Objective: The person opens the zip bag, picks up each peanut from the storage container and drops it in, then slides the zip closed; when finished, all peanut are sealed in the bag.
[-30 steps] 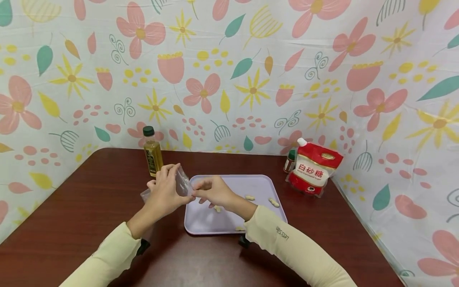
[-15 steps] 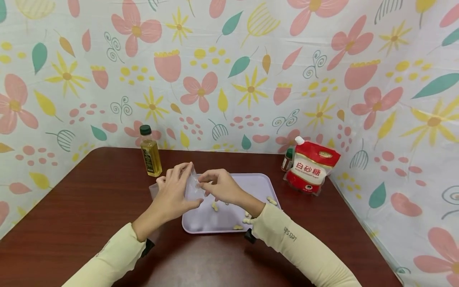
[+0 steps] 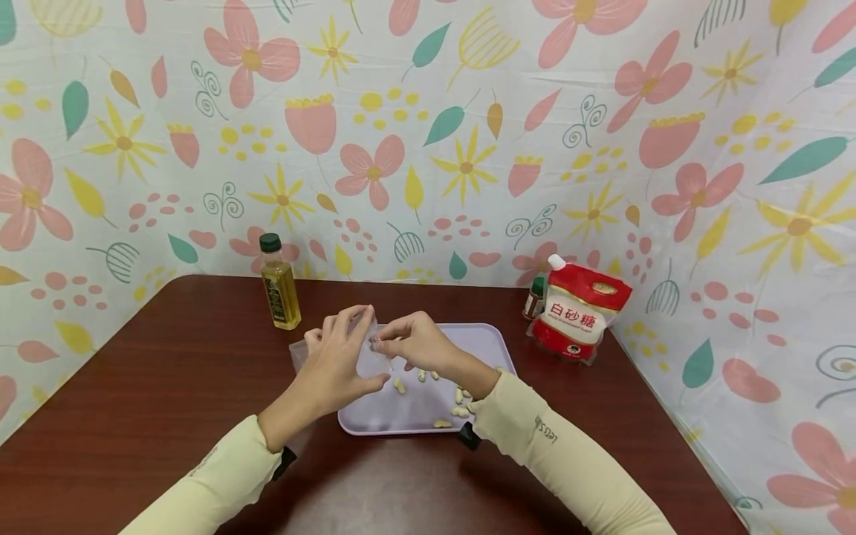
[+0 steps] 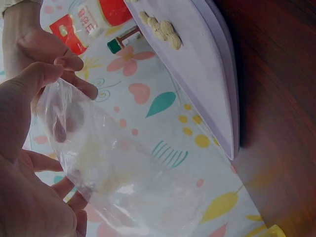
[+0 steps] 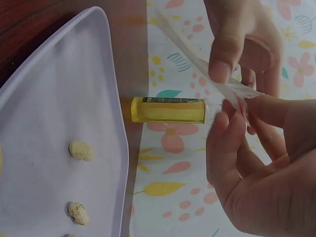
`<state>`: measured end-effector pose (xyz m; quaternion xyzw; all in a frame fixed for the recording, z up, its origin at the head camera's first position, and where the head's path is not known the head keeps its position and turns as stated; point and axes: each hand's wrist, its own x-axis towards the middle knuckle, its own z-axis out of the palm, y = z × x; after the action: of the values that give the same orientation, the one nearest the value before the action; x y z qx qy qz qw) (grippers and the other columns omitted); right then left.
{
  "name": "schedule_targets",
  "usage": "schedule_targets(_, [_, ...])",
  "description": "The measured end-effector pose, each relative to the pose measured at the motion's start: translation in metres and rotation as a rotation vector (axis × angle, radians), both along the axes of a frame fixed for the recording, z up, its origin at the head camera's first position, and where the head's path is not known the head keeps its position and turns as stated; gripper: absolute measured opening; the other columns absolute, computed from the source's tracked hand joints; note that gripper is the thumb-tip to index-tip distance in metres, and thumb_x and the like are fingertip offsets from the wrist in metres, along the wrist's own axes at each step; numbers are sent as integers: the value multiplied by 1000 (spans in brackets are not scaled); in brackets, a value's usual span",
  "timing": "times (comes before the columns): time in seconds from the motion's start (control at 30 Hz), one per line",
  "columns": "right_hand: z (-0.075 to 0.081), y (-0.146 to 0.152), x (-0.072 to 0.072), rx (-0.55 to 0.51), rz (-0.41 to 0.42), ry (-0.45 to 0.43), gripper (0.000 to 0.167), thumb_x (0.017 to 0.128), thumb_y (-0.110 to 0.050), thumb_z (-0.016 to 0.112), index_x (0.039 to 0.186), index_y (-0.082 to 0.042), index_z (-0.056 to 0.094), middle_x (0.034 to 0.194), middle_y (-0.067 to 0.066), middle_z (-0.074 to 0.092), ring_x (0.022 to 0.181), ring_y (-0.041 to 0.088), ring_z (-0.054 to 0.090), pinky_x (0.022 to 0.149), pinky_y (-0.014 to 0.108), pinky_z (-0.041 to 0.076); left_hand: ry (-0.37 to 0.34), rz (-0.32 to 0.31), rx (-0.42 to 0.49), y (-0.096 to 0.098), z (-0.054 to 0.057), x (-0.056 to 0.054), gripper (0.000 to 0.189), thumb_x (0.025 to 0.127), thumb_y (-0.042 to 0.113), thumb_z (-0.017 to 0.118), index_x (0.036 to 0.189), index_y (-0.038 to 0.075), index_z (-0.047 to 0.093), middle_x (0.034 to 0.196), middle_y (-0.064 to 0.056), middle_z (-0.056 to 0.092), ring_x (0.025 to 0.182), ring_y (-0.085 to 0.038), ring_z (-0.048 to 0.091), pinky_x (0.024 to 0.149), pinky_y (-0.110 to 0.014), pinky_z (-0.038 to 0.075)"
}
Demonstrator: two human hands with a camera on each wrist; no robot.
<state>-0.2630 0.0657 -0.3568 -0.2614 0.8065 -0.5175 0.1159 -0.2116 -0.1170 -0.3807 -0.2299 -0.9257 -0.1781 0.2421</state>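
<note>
A clear plastic bag point(image 4: 133, 182) is stretched between both hands above the left part of the lilac tray point(image 3: 414, 417). My left hand point(image 3: 334, 368) holds the bag, its thumb on one face and its fingers spread behind the other. At the bag's upper edge, my right hand point(image 3: 421, 349) pinches the film between thumb and fingers, near a thin red line point(image 5: 242, 107) visible in the right wrist view. Several unshelled peanuts point(image 3: 460, 411) lie scattered on the tray. In the right wrist view, the left thumb point(image 5: 222, 69) presses flat against the bag.
An oil bottle point(image 3: 281, 290) with a green cap stands at the back left. A red and white sugar pouch point(image 3: 578, 312) and a small green-capped bottle point(image 3: 534, 299) stand right of the tray. Behind the dark wooden table point(image 3: 167, 357) hangs a floral cloth point(image 3: 428, 148).
Both hands have moved slightly right with the bag. The right hand has shifted up along the bag's edge, away from the left thumb, and more peanuts show on the tray.
</note>
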Motion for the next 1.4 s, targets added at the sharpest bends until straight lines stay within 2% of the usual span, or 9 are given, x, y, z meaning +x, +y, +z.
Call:
schedule_targets(0.17, [-3, 1, 1, -3, -34, -18, 19, 89, -20, 76, 98, -4, 79, 99, 4, 76, 80, 13, 66, 47, 27, 48, 34, 21, 7, 9, -4, -2, 105, 66, 49, 89, 148, 2, 42, 143, -16, 41, 114, -37, 46, 79, -54, 31])
schedule_targets(0.3, [-7, 1, 1, -13, -42, -8, 22, 88, -24, 78, 98, -5, 79, 99, 3, 75, 82, 13, 69, 48, 29, 49, 60, 41, 21, 13, -4, -2, 99, 68, 48, 88, 146, 4, 46, 141, -14, 43, 112, -35, 47, 78, -53, 32])
schedule_targets(0.43, [-9, 3, 0, -8, -42, -10, 21, 87, -26, 79, 98, -8, 80, 101, 2, 75, 81, 15, 70, 49, 32, 51, 49, 36, 32, 15, -3, -1, 94, 69, 44, 87, 145, 4, 48, 140, -14, 45, 111, -34, 47, 79, -52, 31])
schedule_targets(0.67, [-12, 7, 1, -15, -4, -14, 20, 87, -24, 78, 99, -8, 79, 101, 6, 75, 75, 15, 71, 53, 42, 53, 19, 35, 30, 16, 0, -1, 97, 68, 44, 88, 147, 4, 46, 139, -15, 46, 112, -35, 48, 79, -54, 31])
schedule_targets(0.9, [-16, 10, 0, -35, 48, 48, 25, 87, -16, 77, 106, 0, 75, 97, 7, 75, 71, 21, 71, 49, 33, 49, 7, 20, 30, 15, 0, -2, 98, 68, 46, 88, 146, 5, 47, 137, -14, 49, 114, -35, 49, 79, -54, 32])
schedule_targets(1.0, [-15, 10, 0, -31, 55, 87, 27, 85, -14, 79, 108, -1, 74, 97, 5, 75, 67, 23, 69, 48, 31, 49, 7, 17, 29, 15, 1, -2, 98, 68, 47, 88, 146, 5, 47, 137, -14, 49, 114, -35, 48, 80, -54, 32])
schedule_targets(1.1, [-14, 10, 0, -14, 47, 131, 34, 82, -13, 82, 114, -4, 74, 105, 5, 73, 68, 21, 68, 48, 29, 49, 8, 11, 28, 15, 1, -2, 97, 68, 47, 88, 145, 4, 48, 138, -14, 48, 115, -36, 48, 80, -54, 31])
schedule_targets(1.17, [-13, 10, 1, 8, 37, 147, 41, 81, -14, 83, 119, -7, 72, 114, 4, 70, 73, 18, 68, 50, 29, 50, 10, 4, 26, 15, 1, -2, 95, 69, 47, 88, 145, 5, 49, 138, -14, 48, 114, -36, 48, 79, -54, 31])
schedule_targets(1.4, [-13, 14, 2, 49, 28, 134, 66, 80, -21, 84, 139, -8, 58, 139, 9, 57, 90, 22, 69, 57, 33, 54, -3, -5, 26, 14, 0, -5, 94, 67, 45, 88, 144, 4, 51, 136, -11, 51, 113, -34, 52, 76, -50, 31])
